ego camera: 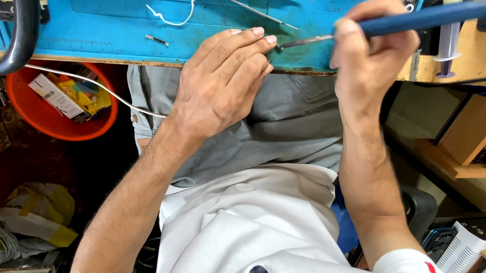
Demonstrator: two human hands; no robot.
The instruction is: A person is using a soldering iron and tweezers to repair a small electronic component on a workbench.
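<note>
A blue-handled tool (433, 16) is clamped in the right hand (366, 47), its metal tip at a tiny part pinched by the left hand (224, 80) over the tabletop (106, 27) edge — work is judged midway, unfinished.

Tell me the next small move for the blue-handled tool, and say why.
Probably ease the metal tip a little further toward the left hand. The right hand grips the blue-handled tool level, its tip just short of the left fingertips, which seem to pinch something too small to identify at the blue mat edge.
</note>
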